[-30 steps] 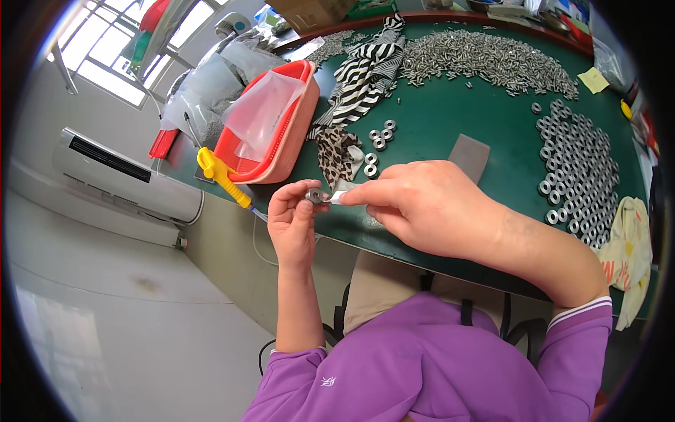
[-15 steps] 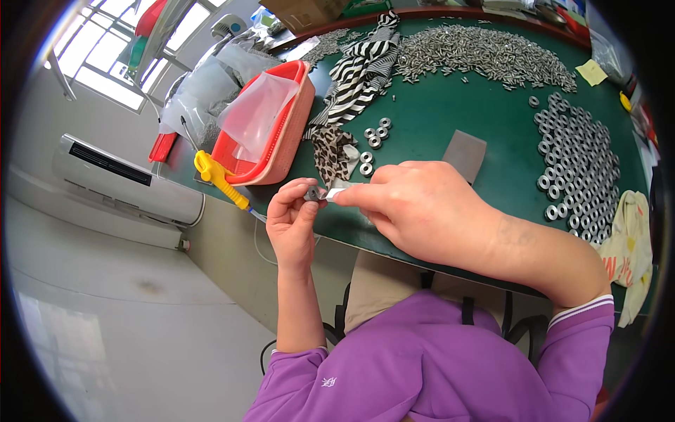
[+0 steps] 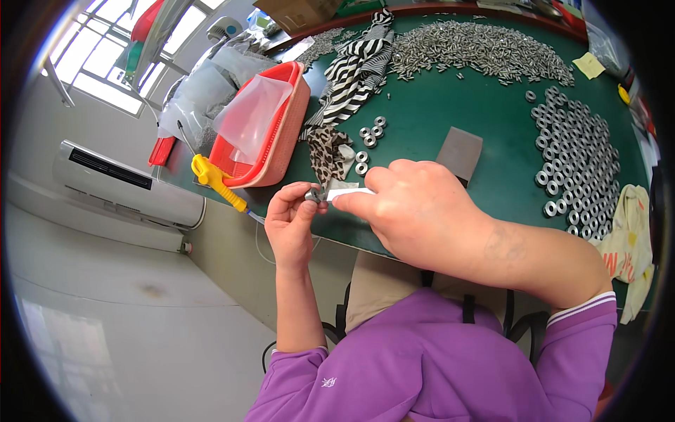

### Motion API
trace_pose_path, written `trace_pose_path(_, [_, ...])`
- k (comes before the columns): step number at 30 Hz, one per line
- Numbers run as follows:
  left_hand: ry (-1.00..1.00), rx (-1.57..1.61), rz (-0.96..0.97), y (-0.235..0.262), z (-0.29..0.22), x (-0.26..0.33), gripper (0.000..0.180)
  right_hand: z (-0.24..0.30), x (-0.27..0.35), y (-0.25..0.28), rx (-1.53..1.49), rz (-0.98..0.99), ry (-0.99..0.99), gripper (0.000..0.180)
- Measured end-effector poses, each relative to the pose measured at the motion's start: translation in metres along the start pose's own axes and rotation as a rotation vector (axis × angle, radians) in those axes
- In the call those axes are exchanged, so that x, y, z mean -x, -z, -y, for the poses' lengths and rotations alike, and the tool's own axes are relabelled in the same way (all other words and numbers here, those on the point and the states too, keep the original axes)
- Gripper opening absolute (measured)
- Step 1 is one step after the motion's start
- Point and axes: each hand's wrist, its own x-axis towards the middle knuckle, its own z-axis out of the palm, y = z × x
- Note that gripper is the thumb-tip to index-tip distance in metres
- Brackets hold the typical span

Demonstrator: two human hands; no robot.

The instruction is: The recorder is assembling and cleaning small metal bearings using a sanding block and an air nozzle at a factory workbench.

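My left hand pinches a small grey metal ring between thumb and fingertips, just off the near table edge. From the right, my right hand grips a flat white strip, its index finger lying along the lower edge. The strip's left end meets the ring or sits right beside it; fingers hide the exact contact. Beyond the hands lie several loose metal rings in a small cluster. A leopard-print cloth rests to their left.
A red plastic basket holding a clear bag stands at the left, with a yellow air gun beside it. Many metal rings cover the right side. Small metal pins are heaped at the back. A grey-brown block lies mid-table.
More of the white strip shows now, with its right end visible above my right index finger. My left hand keeps its pinch on the ring. The whole view has shifted slightly.
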Motion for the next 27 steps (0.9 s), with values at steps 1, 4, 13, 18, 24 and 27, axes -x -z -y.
trace_pose_path(1, [0.024, 0.004, 0.000, 0.000, 0.000, -0.001, 0.020, 0.000, 0.000, 0.000, -0.001, 0.000, -0.001, 0.026])
trace_pose_path(4, [0.078, 0.001, 0.029, 0.000, -0.003, -0.003, 0.020, -0.001, 0.000, 0.000, 0.051, -0.038, 0.025, 0.027])
trace_pose_path(13, [0.130, 0.056, 0.091, 0.005, -0.003, 0.000, 0.022, -0.003, -0.002, 0.004, 0.054, -0.017, 0.082, 0.023])
trace_pose_path(18, [0.035, 0.027, 0.076, -0.001, -0.003, -0.001, 0.021, 0.000, -0.002, 0.010, -0.229, 0.119, -0.081, 0.016])
trace_pose_path(24, [-0.034, -0.031, 0.076, -0.002, -0.003, 0.000, 0.020, 0.002, 0.000, 0.005, -0.137, 0.044, -0.061, 0.023])
trace_pose_path(27, [0.019, -0.026, 0.072, 0.000, -0.003, 0.000, 0.020, 0.004, 0.000, 0.006, -0.042, 0.081, -0.041, 0.013])
